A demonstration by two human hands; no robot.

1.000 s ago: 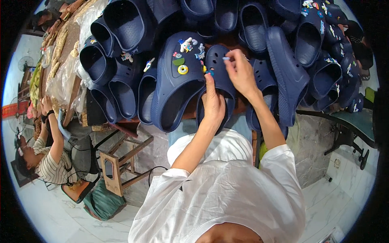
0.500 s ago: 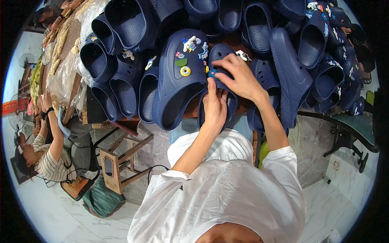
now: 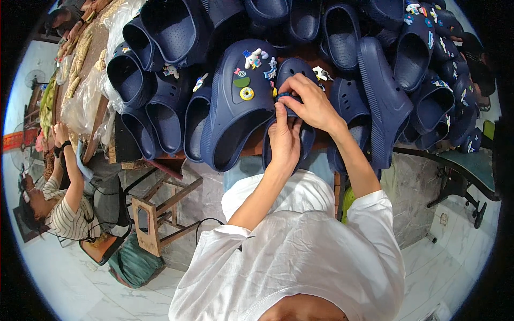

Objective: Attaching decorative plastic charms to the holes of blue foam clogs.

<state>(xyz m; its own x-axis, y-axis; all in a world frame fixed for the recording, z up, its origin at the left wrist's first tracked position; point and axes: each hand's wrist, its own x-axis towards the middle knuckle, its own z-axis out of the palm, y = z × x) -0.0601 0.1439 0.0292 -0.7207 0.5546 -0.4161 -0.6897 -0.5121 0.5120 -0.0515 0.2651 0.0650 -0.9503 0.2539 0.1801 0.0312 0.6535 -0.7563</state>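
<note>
In front of me a navy clog [image 3: 292, 66] lies toe away, partly covered by both hands. My left hand [image 3: 284, 140] is closed around its near part, some fingers inside the opening and the thumb pointing up. My right hand [image 3: 314, 105] reaches over the clog's upper, thumb and fingertips pinched on a small dark blue shoe charm [image 3: 284, 96]. The fingers partly cover this charm. Just left stands a larger navy clog [image 3: 222, 101], tilted up, bearing a yellow ring charm [image 3: 247, 93], a green half-round charm [image 3: 242, 82] and several others.
Many navy clogs crowd the table, including one on its side [image 3: 377, 101] to my right. A white charm [image 3: 321, 74] sits beyond my right hand. At left are clear plastic bags [image 3: 83, 107], a wooden stool [image 3: 155, 219] and a seated person in a striped shirt [image 3: 72, 216].
My right hand's fingers have closed from a spread pose into a pinch over the blue charm. My left hand stays nearly in place on the clog.
</note>
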